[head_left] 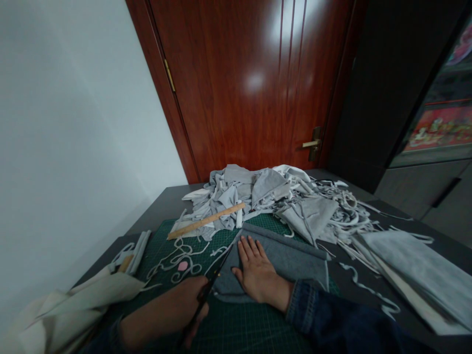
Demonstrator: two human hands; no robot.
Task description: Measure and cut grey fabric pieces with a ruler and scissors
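A piece of dark grey cloth (291, 260) lies on the green cutting mat (236, 327). My right hand (256, 273) presses flat on the cloth, fingers stretched toward its far edge. At the cloth's left edge, my left hand (184, 305) is closed around the handles of dark scissors (214, 281). Their blades point away from me along that edge, where a thin light strip curls off; whether the blades are parted I cannot tell. Loose grey strips (180, 253) and a small pink piece (183, 266) lie on the mat to the left.
A large heap of grey fabric scraps (236, 184) covers the back of the dark table (151, 216), with a wooden ruler (206, 220) on it. Folded grey cloth (424, 265) lies right, cream cloth (84, 300) left. Behind stand a white wall (73, 108) and a wooden door (236, 88).
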